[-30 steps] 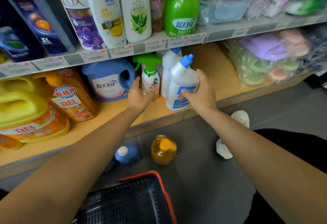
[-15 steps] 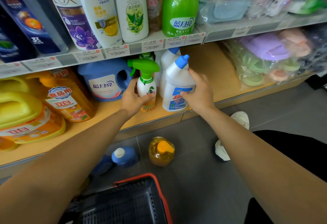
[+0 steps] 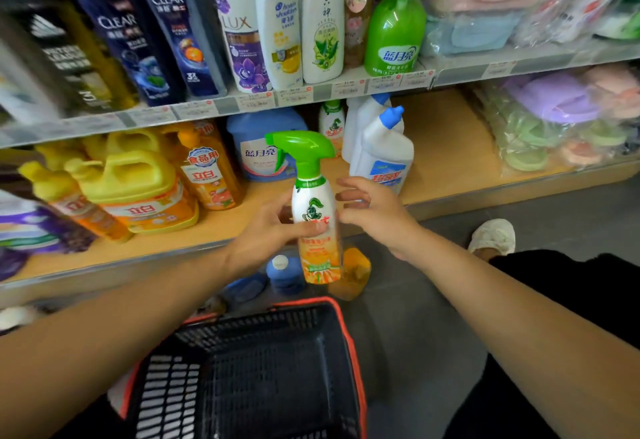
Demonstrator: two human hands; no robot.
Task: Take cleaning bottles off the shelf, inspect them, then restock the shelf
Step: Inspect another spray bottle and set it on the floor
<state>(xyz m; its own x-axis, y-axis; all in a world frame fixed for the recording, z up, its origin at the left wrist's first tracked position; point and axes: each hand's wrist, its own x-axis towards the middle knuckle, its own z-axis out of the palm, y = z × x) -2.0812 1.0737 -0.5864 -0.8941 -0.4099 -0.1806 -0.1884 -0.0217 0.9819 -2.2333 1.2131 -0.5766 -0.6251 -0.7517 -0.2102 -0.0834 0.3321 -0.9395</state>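
My left hand (image 3: 268, 230) grips a white-and-orange spray bottle (image 3: 313, 210) with a green trigger head, held upright in front of the lower wooden shelf (image 3: 446, 147). My right hand (image 3: 374, 211) hovers just right of it, fingers apart, holding nothing. Behind stand two white toilet-cleaner bottles (image 3: 384, 151) with blue caps and a second small spray bottle (image 3: 331, 123) on the shelf. A blue detergent jug (image 3: 258, 147) sits further left.
Yellow and orange dish-soap jugs (image 3: 138, 185) fill the shelf's left. Shampoo bottles (image 3: 277, 23) line the upper shelf. On the floor lie a blue bottle (image 3: 284, 274) and an orange bottle (image 3: 355, 272). A black basket with red rim (image 3: 263, 369) sits below my arms.
My left hand has pulled the green-trigger spray bottle off the shelf toward me. My right hand has let go of the white toilet-cleaner bottle and moved beside the spray bottle.
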